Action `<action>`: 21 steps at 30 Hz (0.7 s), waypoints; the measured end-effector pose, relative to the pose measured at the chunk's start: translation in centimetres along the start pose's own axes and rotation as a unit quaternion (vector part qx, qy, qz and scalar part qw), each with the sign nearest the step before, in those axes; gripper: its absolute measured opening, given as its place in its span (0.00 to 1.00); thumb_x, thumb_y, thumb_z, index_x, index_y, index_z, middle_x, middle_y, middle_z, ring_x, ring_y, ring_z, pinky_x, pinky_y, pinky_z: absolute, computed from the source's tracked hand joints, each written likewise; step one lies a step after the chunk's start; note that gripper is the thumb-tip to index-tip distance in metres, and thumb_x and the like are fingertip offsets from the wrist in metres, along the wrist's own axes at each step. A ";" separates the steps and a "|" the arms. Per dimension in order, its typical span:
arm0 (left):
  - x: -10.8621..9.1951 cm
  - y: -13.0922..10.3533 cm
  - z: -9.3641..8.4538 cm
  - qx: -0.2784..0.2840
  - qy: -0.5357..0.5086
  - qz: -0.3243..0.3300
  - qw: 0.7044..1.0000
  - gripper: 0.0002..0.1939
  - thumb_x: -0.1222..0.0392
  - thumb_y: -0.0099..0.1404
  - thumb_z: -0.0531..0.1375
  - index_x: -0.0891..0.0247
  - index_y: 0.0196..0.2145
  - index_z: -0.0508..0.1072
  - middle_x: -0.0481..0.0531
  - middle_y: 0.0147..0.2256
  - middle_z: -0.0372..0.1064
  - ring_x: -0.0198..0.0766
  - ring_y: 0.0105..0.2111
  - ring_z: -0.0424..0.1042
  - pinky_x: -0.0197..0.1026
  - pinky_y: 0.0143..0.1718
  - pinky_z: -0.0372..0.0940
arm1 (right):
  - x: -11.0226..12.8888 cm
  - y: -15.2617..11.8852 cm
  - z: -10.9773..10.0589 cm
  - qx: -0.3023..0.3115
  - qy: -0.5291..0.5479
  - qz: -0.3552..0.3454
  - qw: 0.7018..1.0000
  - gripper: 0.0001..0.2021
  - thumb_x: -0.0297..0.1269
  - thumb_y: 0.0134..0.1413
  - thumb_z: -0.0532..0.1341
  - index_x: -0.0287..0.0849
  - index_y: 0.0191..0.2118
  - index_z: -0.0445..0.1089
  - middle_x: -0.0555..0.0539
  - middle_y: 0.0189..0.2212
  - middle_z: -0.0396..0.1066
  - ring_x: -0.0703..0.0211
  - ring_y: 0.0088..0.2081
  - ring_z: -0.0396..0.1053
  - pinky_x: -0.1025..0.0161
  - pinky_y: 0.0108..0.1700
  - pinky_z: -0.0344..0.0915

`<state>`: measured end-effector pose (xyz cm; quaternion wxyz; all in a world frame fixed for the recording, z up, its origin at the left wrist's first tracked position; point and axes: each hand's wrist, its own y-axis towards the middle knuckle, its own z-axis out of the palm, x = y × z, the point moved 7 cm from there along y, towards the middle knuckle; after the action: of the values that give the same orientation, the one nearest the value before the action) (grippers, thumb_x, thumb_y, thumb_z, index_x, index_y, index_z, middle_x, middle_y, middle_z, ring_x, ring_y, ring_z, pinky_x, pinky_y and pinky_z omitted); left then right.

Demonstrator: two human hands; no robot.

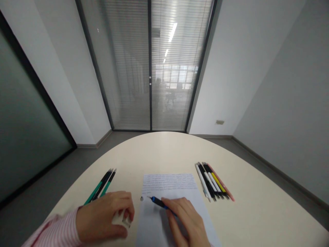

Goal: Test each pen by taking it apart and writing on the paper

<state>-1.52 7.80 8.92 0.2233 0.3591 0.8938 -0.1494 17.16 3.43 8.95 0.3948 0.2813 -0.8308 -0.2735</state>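
My right hand [185, 219] grips a blue and black pen [158, 201] over the sheet of paper [154, 223], its tip pointing left near the left edge. Rows of handwriting fill the upper part of the sheet; its lower part looks blank. To the left of the paper, my left hand [105, 214] is curled around a small white object [121, 219], perhaps an eraser, mostly covered by the fingers. A tiny grey roundish piece [141, 198] lies at the paper's left edge, between the pen tip and my left hand.
Several green and black pencils or pens [104, 184] lie just beyond my left hand. On the right, a row of several white, black, yellow and pink pens [213, 181] lies side by side. The rounded table [167, 151] ends before a glass partition with blinds [131, 85].
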 end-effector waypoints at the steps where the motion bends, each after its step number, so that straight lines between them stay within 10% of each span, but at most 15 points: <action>1: 0.5 -0.1 0.2 0.010 0.005 -0.008 1.000 0.09 0.66 0.50 0.66 0.59 0.31 0.74 0.45 0.30 0.68 0.37 0.31 0.68 0.34 0.31 0.57 | 0.0 0.0 0.1 0.008 0.000 0.000 1.000 0.16 0.24 0.58 0.55 0.44 0.51 0.66 0.45 0.35 0.74 0.55 0.35 0.71 0.59 0.37 0.68; 8: 1.0 0.2 0.8 0.022 -0.018 -0.020 0.999 0.04 0.67 0.57 0.63 0.60 0.27 0.76 0.45 0.28 0.70 0.36 0.30 0.70 0.33 0.31 0.58 | -0.1 0.1 0.0 0.017 0.009 0.011 1.000 0.17 0.24 0.58 0.54 0.44 0.51 0.65 0.44 0.36 0.74 0.54 0.36 0.71 0.59 0.36 0.68; 12: 0.2 0.4 -0.9 -0.073 -0.144 -0.019 0.987 0.03 0.65 0.60 0.60 0.61 0.30 0.73 0.47 0.30 0.70 0.36 0.31 0.70 0.34 0.33 0.61 | -0.1 0.0 0.3 0.024 0.005 0.011 1.000 0.16 0.24 0.58 0.55 0.44 0.51 0.65 0.45 0.34 0.74 0.55 0.34 0.70 0.60 0.35 0.67; 21: 1.9 0.1 -0.9 -0.321 -0.522 -0.111 0.782 0.11 0.53 0.58 0.65 0.62 0.34 0.72 0.52 0.32 0.75 0.40 0.33 0.74 0.36 0.34 0.67 | -0.4 -0.3 0.7 -0.003 0.000 0.005 1.000 0.14 0.25 0.56 0.55 0.44 0.48 0.66 0.47 0.28 0.72 0.56 0.29 0.68 0.61 0.31 0.63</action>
<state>-2.92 9.37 8.76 0.7403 0.0320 0.6702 -0.0418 16.92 3.68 8.16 0.3965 0.2761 -0.8316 -0.2739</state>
